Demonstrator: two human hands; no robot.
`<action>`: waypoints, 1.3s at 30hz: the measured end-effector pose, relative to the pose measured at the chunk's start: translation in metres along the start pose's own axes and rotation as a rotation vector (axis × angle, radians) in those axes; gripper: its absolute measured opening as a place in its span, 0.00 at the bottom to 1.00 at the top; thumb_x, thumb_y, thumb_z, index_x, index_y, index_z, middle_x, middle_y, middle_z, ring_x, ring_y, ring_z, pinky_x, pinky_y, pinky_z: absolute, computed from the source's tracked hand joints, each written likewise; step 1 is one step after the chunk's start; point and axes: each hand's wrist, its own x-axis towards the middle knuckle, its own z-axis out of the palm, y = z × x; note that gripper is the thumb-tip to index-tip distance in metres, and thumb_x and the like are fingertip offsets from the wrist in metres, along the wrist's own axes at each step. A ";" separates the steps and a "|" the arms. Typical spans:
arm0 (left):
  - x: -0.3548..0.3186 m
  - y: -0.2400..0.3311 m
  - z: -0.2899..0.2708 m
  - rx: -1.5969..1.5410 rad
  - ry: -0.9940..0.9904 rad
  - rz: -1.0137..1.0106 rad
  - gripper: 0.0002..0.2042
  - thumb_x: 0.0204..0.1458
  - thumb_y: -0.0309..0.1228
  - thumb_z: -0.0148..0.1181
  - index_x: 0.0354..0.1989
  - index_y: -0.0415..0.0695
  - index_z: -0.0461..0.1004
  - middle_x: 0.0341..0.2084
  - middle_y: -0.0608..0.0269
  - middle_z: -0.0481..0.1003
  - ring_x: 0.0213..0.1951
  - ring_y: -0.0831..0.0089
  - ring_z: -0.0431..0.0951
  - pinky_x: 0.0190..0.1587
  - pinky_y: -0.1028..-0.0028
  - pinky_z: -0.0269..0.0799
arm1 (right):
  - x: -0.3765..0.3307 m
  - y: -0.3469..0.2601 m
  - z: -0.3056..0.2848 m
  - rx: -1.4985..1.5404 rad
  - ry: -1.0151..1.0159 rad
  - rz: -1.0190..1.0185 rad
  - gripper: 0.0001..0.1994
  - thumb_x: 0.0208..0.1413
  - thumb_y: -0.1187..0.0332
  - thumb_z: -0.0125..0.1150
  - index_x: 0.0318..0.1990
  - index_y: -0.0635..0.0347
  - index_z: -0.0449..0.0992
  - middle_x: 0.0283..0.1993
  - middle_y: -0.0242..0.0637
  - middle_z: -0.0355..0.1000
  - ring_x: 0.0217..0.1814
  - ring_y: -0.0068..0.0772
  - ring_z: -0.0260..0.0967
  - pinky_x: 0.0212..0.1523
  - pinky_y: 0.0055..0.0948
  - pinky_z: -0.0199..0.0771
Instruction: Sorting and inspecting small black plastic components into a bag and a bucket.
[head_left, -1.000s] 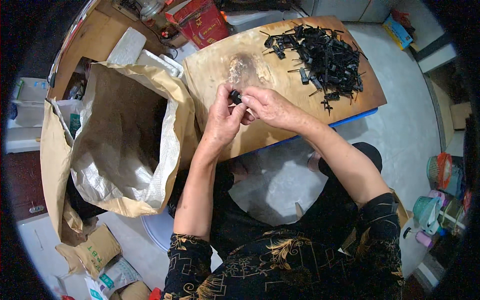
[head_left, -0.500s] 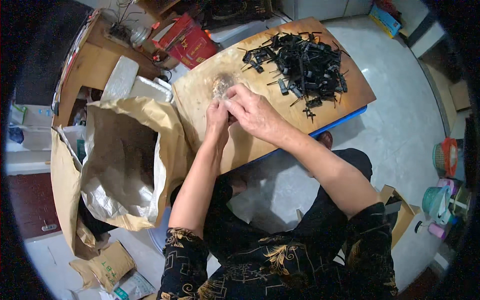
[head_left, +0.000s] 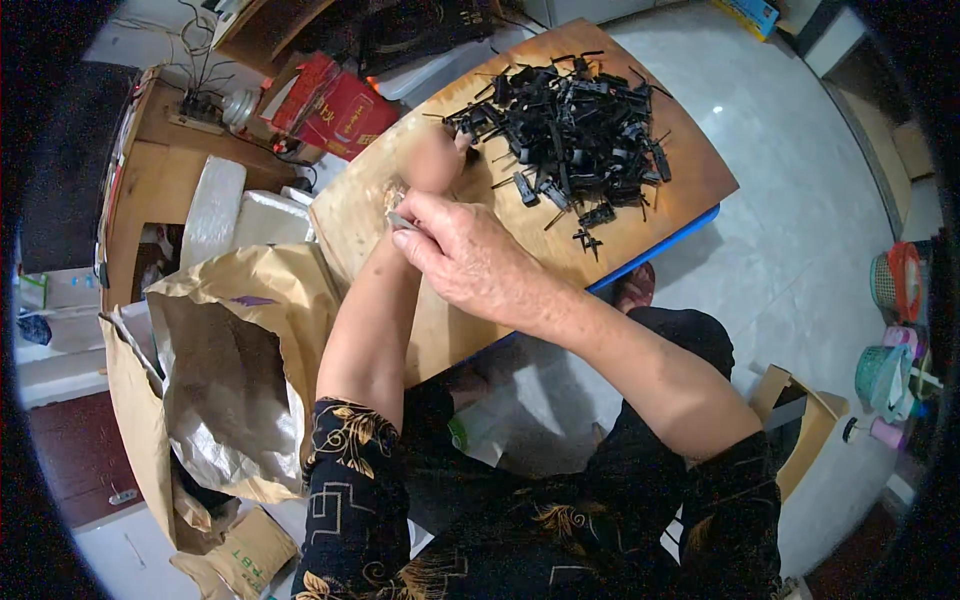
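Observation:
A heap of small black plastic parts (head_left: 570,125) with thin stems covers the far right of the wooden board (head_left: 690,195). My left hand (head_left: 432,160) stretches to the heap's left edge; it is smeared, and its fingertips are beside the nearest black pieces, so I cannot see whether they grip one. Nearer to me, my right hand (head_left: 450,245) crosses over the left forearm. Thumb and fingers pinch a small grey, blade-like metal piece (head_left: 400,222), most of it covered by the hand.
A large open paper sack (head_left: 290,275) with silvery lining stands left of the board. Behind are a red box (head_left: 345,110) and white foam blocks (head_left: 215,205). A blue edge (head_left: 660,250) shows under the board. An open cardboard box (head_left: 810,425) stands at my right.
My left hand has left the right hand and moved away from me, toward the heap. The right hand has shifted slightly left and nearer, keeping its pinch. The whole view has shifted a little.

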 end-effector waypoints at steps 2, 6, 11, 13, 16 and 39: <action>0.001 0.003 0.002 0.028 0.001 -0.030 0.14 0.46 0.38 0.52 0.33 0.39 0.73 0.29 0.45 0.74 0.35 0.50 0.74 0.38 0.60 0.68 | 0.000 0.003 -0.002 -0.014 0.014 -0.020 0.09 0.53 0.68 0.51 0.38 0.65 0.67 0.28 0.52 0.69 0.33 0.50 0.70 0.32 0.37 0.68; -0.007 -0.022 -0.002 0.006 0.061 -0.055 0.12 0.45 0.34 0.52 0.30 0.37 0.72 0.27 0.42 0.73 0.34 0.49 0.74 0.36 0.61 0.69 | 0.004 0.006 -0.001 -0.075 0.023 -0.022 0.09 0.53 0.69 0.50 0.37 0.65 0.68 0.25 0.50 0.69 0.29 0.46 0.70 0.30 0.36 0.67; -0.041 -0.071 -0.036 -0.626 0.123 -0.165 0.09 0.44 0.32 0.54 0.23 0.38 0.70 0.16 0.59 0.72 0.18 0.70 0.70 0.21 0.68 0.66 | 0.013 0.016 0.001 -0.128 0.057 -0.006 0.11 0.51 0.67 0.52 0.39 0.64 0.67 0.21 0.41 0.67 0.23 0.29 0.66 0.27 0.29 0.67; -0.072 -0.037 -0.054 -0.968 -0.174 -0.528 0.08 0.47 0.32 0.53 0.21 0.42 0.70 0.14 0.66 0.69 0.13 0.77 0.65 0.14 0.75 0.57 | 0.010 0.030 -0.010 -0.250 0.042 0.129 0.15 0.50 0.66 0.53 0.43 0.64 0.65 0.18 0.37 0.63 0.20 0.26 0.59 0.24 0.28 0.64; -0.121 -0.006 -0.086 -1.218 -0.161 -0.535 0.05 0.49 0.31 0.53 0.25 0.44 0.68 0.14 0.67 0.68 0.12 0.81 0.62 0.12 0.82 0.53 | 0.005 0.034 -0.009 -0.270 0.001 0.080 0.17 0.50 0.63 0.56 0.44 0.64 0.65 0.17 0.33 0.60 0.20 0.22 0.56 0.21 0.26 0.60; -0.187 -0.009 -0.131 -1.198 -0.175 -0.154 0.09 0.47 0.32 0.60 0.33 0.44 0.68 0.21 0.68 0.71 0.16 0.85 0.66 0.16 0.86 0.53 | 0.006 0.016 -0.005 0.576 -0.570 0.621 0.10 0.57 0.58 0.50 0.32 0.54 0.67 0.16 0.20 0.56 0.10 0.09 0.44 0.09 0.12 0.41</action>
